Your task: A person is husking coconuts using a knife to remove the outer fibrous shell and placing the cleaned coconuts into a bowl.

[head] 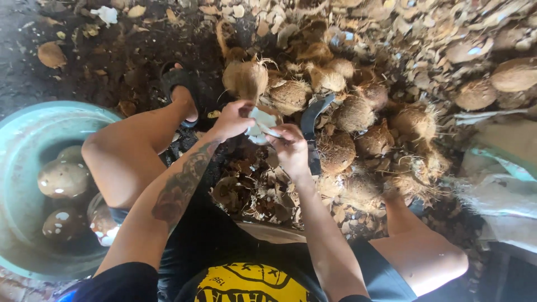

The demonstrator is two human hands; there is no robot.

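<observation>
My left hand [232, 118] grips a white piece of coconut meat [260, 124] from the left side. My right hand [291, 146] holds the same piece from below and right, and a dark curved blade [311, 120] rises just beside that hand; whether the hand grips it I cannot tell. Both hands meet above a heap of brown husk scraps [254, 187] between my knees.
A pile of husked hairy coconuts [358, 126] lies just beyond my hands. A green tub [22, 151] at the left holds peeled coconuts [63, 179] in water. Broken shells [425, 33] cover the ground at the back right. White sacking [503, 179] lies at the right.
</observation>
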